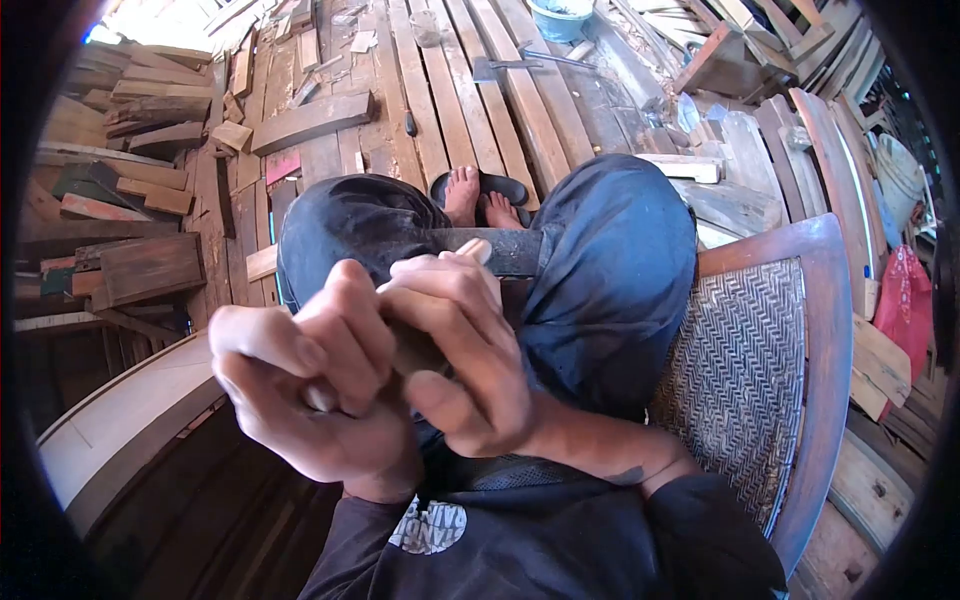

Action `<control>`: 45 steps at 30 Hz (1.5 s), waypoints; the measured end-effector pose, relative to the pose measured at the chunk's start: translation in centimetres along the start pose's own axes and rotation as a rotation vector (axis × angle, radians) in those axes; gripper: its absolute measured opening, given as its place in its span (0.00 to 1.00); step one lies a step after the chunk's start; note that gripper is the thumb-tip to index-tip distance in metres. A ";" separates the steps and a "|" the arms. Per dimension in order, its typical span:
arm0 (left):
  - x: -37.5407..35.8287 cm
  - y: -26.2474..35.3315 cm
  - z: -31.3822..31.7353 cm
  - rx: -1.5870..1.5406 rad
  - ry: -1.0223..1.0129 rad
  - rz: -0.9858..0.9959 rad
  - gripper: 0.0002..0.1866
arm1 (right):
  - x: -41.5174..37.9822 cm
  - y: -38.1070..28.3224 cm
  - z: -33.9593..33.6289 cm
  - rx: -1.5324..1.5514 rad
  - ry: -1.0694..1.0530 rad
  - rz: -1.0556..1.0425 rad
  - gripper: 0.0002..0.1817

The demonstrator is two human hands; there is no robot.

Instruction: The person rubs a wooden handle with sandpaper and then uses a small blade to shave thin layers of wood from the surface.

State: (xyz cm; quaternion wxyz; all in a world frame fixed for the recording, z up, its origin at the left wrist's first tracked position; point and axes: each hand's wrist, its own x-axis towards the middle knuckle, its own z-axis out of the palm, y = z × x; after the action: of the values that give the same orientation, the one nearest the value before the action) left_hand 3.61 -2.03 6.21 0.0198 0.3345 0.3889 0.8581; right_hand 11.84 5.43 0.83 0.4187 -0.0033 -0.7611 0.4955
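My left hand (310,375) is raised in front of my chest, its fingers curled in tightly toward the palm. Close beside it on the right, my right hand (455,345) is bent with its fingers folded over and the thumb pointing at the left hand. A shadowed brownish patch lies between the two hands. What the fingers hold is too small and blurred to tell. Both hands are up over my lap, in front of the dark trousers (615,260) on my bent knees.
I sit on a wooden chair with a woven seat (740,370). Wood offcuts (150,270) are piled at the left, and a thick board (312,122) lies on the slatted floor. Farther off are an axe-like tool (486,70) and a blue bucket (560,20). A red bag (903,310) hangs at right.
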 end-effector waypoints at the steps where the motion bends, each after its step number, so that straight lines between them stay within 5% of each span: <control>1: 0.3 -0.1 -0.2 -0.019 0.048 -0.024 0.21 | 0.2 0.3 0.2 -0.006 -0.006 -0.009 0.26; 6: 1.8 -0.5 -1.8 -0.042 0.091 -0.050 0.21 | -0.8 5.4 0.0 -0.164 -0.004 0.215 0.19; 11: 1.5 -0.6 -1.0 0.001 0.035 -0.059 0.20 | 1.2 1.0 0.1 -0.078 -0.002 0.058 0.19; 18: 1.9 -0.7 -1.3 0.038 0.025 -0.050 0.17 | -0.3 4.4 -0.7 -0.108 -0.021 0.276 0.13; 22: 1.4 0.0 0.0 0.145 0.113 -0.068 0.16 | 1.8 -0.1 -0.5 -0.031 -0.059 0.087 0.16; 28: 1.3 -0.4 -2.0 0.228 0.055 0.041 0.20 | 0.4 4.2 -1.4 -0.133 -0.153 0.342 0.20; 31: 1.0 -0.3 -1.0 0.234 0.140 0.023 0.22 | 2.1 -0.5 -0.5 -0.006 -0.130 0.057 0.22; 34: 1.1 -0.7 -2.2 0.143 0.091 0.068 0.21 | 1.3 1.7 -0.3 -0.062 -0.108 0.062 0.21; 36: 1.1 -0.9 -3.5 0.090 0.044 0.111 0.20 | -0.5 5.5 -0.6 -0.129 -0.089 0.251 0.18; 42: 1.0 -0.4 -1.3 0.133 0.228 0.109 0.11 | 1.6 -0.8 0.6 -0.027 -0.132 0.030 0.26; 45: 0.8 -0.7 -2.7 0.138 0.216 0.140 0.08 | 0.6 2.0 0.5 -0.083 -0.084 0.057 0.22</control>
State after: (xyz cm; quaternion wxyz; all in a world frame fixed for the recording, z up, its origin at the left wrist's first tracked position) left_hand 1.22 -3.08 4.88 -0.1051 0.2672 0.4225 0.8597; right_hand 10.30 6.33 -0.39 0.3717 -0.0215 -0.7974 0.4749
